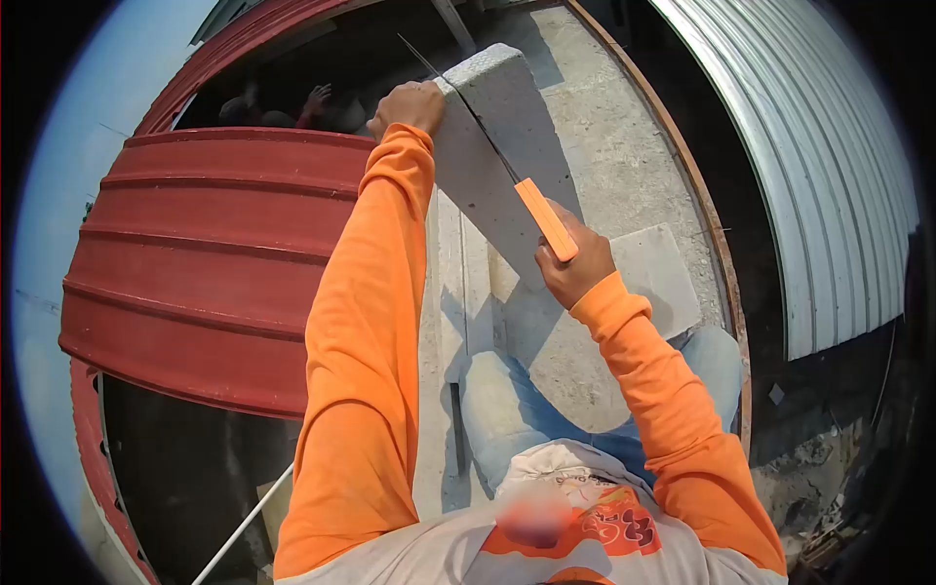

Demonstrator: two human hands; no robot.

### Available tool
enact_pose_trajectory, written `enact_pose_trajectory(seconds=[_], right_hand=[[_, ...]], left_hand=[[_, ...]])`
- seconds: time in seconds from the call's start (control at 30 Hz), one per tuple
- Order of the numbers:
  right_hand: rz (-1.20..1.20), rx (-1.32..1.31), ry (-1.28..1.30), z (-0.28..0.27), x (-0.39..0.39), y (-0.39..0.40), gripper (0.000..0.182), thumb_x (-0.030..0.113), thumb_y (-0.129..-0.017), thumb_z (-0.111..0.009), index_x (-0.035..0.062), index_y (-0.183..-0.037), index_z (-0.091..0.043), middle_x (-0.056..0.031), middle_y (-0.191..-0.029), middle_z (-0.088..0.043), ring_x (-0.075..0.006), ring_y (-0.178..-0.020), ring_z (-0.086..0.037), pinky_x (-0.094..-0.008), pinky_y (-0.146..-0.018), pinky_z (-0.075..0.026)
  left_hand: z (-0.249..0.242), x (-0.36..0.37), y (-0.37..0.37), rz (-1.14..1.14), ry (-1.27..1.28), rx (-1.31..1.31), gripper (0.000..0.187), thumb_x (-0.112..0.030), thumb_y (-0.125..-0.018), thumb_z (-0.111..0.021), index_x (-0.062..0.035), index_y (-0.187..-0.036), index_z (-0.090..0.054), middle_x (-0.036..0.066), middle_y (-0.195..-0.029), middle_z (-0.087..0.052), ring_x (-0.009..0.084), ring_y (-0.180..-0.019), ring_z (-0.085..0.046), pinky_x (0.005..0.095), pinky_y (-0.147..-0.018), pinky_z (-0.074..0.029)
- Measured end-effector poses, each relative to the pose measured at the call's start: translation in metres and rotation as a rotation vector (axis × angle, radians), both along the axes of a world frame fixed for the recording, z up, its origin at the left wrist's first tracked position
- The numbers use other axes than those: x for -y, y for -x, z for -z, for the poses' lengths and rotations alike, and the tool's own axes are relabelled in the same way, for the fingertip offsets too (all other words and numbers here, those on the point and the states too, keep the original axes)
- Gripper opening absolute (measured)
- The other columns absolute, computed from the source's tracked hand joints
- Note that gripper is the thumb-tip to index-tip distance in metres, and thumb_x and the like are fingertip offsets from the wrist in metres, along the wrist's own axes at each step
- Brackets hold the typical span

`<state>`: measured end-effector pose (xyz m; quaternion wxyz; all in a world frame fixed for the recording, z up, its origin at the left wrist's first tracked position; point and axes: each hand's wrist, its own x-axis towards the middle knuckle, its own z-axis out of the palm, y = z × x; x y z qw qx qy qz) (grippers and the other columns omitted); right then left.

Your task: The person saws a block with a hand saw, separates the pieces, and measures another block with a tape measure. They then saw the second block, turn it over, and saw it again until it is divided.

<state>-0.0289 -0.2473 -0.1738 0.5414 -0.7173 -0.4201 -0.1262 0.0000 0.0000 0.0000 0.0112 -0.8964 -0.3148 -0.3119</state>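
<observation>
A pale grey lightweight concrete block [507,146] stretches away from me, its far end raised toward the top of the view. Curled over the far left edge of this block is my left hand [408,107], closed on it. My right hand [577,255] is wrapped around the orange handle [546,219] of a hand saw. The thin dark saw blade [485,129] runs up and left across the block, passing close to my left hand, and its tip shows beyond the block's far left corner.
Red metal roofing [214,253] lies at left, and a silver corrugated sheet [809,166] at right. A brown edge strip [697,180] borders the concrete ledge [624,136]. Another person's hand [317,99] shows in the dark opening behind. A white pole [244,525] slants at lower left.
</observation>
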Motion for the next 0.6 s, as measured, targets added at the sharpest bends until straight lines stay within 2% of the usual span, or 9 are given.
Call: enact_pose_trajectory(seconds=[0.07,0.1,0.17,0.2,0.27,0.33,0.4,0.5,0.6], right_hand=[[0.010,-0.016,-0.014,0.039,0.036,0.043,0.063,0.002,-0.075,-0.057,0.0084,-0.137,-0.047,-0.0151,-0.090,-0.066,-0.0240,-0.069,-0.066,-0.0327,-0.067,-0.054],[0.011,-0.228,0.052,0.068,0.097,0.132,0.064,-0.003,-0.073,-0.056,0.0046,-0.135,-0.047,-0.0140,-0.089,-0.066,-0.0228,-0.067,-0.065,-0.0301,-0.066,-0.053],[0.039,-0.365,0.168,0.080,0.150,0.188,0.062,-0.004,-0.072,-0.054,0.0022,-0.134,-0.049,-0.0137,-0.089,-0.066,-0.0215,-0.067,-0.065,-0.0285,-0.065,-0.052],[0.028,-0.406,0.165,0.070,0.146,0.196,0.062,-0.004,-0.072,-0.054,0.0022,-0.134,-0.049,-0.0137,-0.089,-0.066,-0.0215,-0.067,-0.065,-0.0285,-0.065,-0.052],[-0.028,-0.532,0.150,0.060,0.130,0.191,0.066,-0.003,-0.071,-0.058,0.0050,-0.136,-0.046,-0.0165,-0.119,-0.062,-0.0310,-0.077,-0.066,-0.0328,-0.070,-0.055],[-0.015,-0.406,0.054,0.046,0.063,0.132,0.061,0.001,-0.075,-0.058,0.0059,-0.134,-0.047,-0.0192,-0.110,-0.064,-0.0346,-0.078,-0.065,-0.0353,-0.070,-0.054],[0.000,-0.392,0.183,0.005,0.011,0.095,0.056,0.006,-0.078,-0.059,0.0063,-0.133,-0.048,-0.0209,-0.101,-0.064,-0.0376,-0.078,-0.064,-0.0375,-0.070,-0.054],[0.018,-0.361,0.023,0.036,0.033,0.110,0.054,0.001,-0.077,-0.058,0.0043,-0.131,-0.051,-0.0138,-0.083,-0.064,-0.0282,-0.070,-0.064,-0.0325,-0.068,-0.052],[0.014,-0.442,0.091,0.081,0.132,0.193,0.060,0.000,-0.075,-0.057,0.0058,-0.134,-0.048,-0.0187,-0.103,-0.066,-0.0308,-0.075,-0.067,-0.0355,-0.069,-0.054]], left_hand=[[0.012,-0.007,0.016,0.004,0.123,0.101,0.049,-0.038,-0.092,-0.033,-0.0080,-0.115,-0.066,0.017,-0.121,-0.063,0.0364,-0.113,-0.059,0.0466,-0.099,-0.044],[0.084,-0.012,0.020,-0.005,0.211,-0.138,0.049,-0.038,-0.092,-0.033,-0.0080,-0.115,-0.066,0.017,-0.121,-0.063,0.0364,-0.113,-0.059,0.0466,-0.099,-0.044],[0.106,-0.054,0.005,0.067,0.042,-0.226,0.048,-0.035,-0.088,-0.035,-0.0118,-0.116,-0.066,0.016,-0.121,-0.063,0.0361,-0.114,-0.058,0.0438,-0.100,-0.039],[0.100,-0.045,0.017,0.059,0.038,-0.268,0.048,-0.035,-0.088,-0.035,-0.0118,-0.116,-0.066,0.016,-0.121,-0.063,0.0361,-0.114,-0.058,0.0438,-0.100,-0.039],[0.077,0.001,0.044,-0.039,0.213,-0.241,0.048,-0.035,-0.089,-0.035,-0.0116,-0.116,-0.066,0.015,-0.122,-0.063,0.0358,-0.115,-0.057,0.0443,-0.099,-0.039],[0.074,0.022,0.058,-0.021,0.200,-0.210,0.048,-0.034,-0.089,-0.035,-0.0114,-0.116,-0.066,0.016,-0.121,-0.063,0.0360,-0.114,-0.057,0.0441,-0.099,-0.039],[0.070,0.027,0.063,-0.035,0.198,-0.178,0.048,-0.034,-0.088,-0.035,-0.0110,-0.116,-0.066,0.016,-0.119,-0.064,0.0362,-0.113,-0.058,0.0438,-0.100,-0.038],[0.081,0.004,0.049,0.021,0.204,-0.171,0.047,-0.035,-0.088,-0.036,-0.0109,-0.115,-0.067,0.016,-0.118,-0.065,0.0364,-0.113,-0.058,0.0444,-0.100,-0.038],[0.091,-0.013,0.031,0.065,0.143,-0.168,0.047,-0.035,-0.088,-0.036,-0.0105,-0.113,-0.068,0.017,-0.116,-0.065,0.0363,-0.112,-0.058,0.0445,-0.100,-0.038]])
